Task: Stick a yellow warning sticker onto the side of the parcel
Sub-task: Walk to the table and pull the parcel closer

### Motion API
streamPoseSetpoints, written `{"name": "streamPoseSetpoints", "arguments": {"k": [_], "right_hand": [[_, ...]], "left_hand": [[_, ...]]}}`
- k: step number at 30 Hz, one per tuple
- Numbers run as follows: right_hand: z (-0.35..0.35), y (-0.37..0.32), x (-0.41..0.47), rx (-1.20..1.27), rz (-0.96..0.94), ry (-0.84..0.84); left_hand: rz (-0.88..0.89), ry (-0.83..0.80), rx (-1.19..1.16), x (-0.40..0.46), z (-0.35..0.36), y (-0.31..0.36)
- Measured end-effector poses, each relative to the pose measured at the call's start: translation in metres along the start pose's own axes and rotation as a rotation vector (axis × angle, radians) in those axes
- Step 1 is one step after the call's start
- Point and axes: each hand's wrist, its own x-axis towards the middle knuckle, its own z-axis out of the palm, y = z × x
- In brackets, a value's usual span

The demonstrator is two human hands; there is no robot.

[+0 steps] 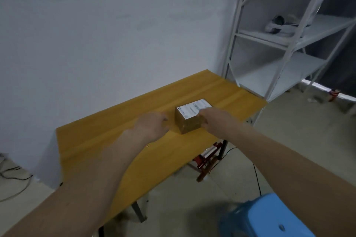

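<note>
A small brown cardboard parcel (189, 123) with a white shipping label (193, 108) on top sits on the yellow wooden table (107, 140). My right hand (215, 120) grips the parcel's right side, fingers over its top edge. Just left of the parcel, my left hand (152, 126) hovers over the table with fingers curled; whether it pinches anything is hidden by blur. No yellow sticker shows anywhere in view.
A white metal shelving rack (285, 40) stands behind the table's right end. A blue plastic stool (269, 217) is at the bottom right. Red tools (207, 158) lie on the floor under the table. A white wall runs behind the table.
</note>
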Motion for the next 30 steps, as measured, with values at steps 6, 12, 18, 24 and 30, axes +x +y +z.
{"name": "streamPoseSetpoints", "arguments": {"k": [6,12,18,24,30], "right_hand": [[-0.004,0.032,0.058,0.001,0.009,0.042],[0.010,0.070,0.120,0.022,-0.064,0.024],[0.020,0.106,0.192,0.084,-0.186,-0.048],[0.027,0.127,0.244,0.063,-0.288,-0.206],[0.038,0.129,0.274,0.101,-0.383,-0.220]], "left_hand": [[0.085,0.019,-0.118,0.076,-0.002,0.017],[0.042,-0.069,-0.206,0.146,0.018,0.016],[-0.088,-0.045,-0.181,0.201,0.022,0.026],[-0.238,-0.076,-0.207,0.225,0.040,0.021],[-0.298,-0.069,-0.251,0.255,0.048,0.004]]}}
